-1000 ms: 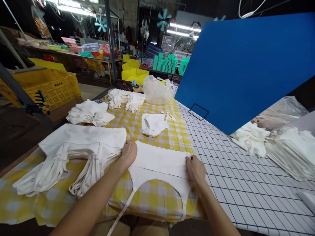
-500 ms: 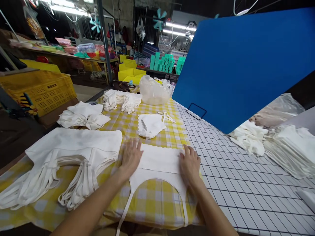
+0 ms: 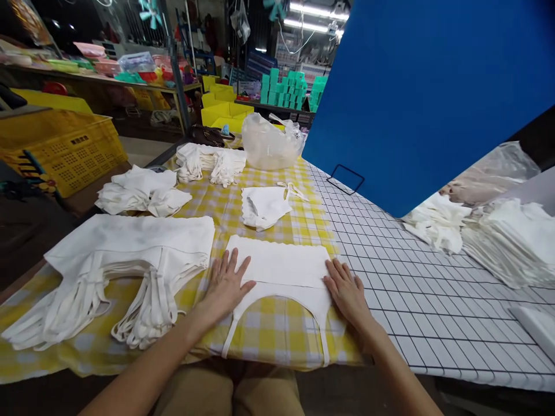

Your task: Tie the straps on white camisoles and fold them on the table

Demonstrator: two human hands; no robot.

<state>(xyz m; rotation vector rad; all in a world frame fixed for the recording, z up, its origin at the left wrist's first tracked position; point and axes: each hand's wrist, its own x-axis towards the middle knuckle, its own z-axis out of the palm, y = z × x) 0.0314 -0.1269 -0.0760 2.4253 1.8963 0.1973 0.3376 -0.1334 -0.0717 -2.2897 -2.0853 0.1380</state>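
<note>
A white cloth piece with two straps [image 3: 281, 268] lies flat on the yellow checked tablecloth [image 3: 269, 329] in front of me. My left hand [image 3: 226, 286] rests flat on its left edge, fingers spread. On its right edge lies my right hand [image 3: 347, 290], also flat and open. Neither hand grips the cloth. To the left sits a stack of like white pieces [image 3: 125, 254] with straps hanging toward me.
A smaller folded white piece [image 3: 264, 206] lies beyond the cloth. More white piles [image 3: 139, 193] [image 3: 208, 162] and a clear plastic bag [image 3: 271, 144] sit farther back. A blue board [image 3: 425, 86] stands at right above the white grid surface [image 3: 416, 312]. White stacks [image 3: 507, 242] lie far right. Yellow crate [image 3: 65, 150] at left.
Both hands went from closed on the cloth's edges to lying flat with fingers spread, sliding slightly toward me. The view tilted down.
</note>
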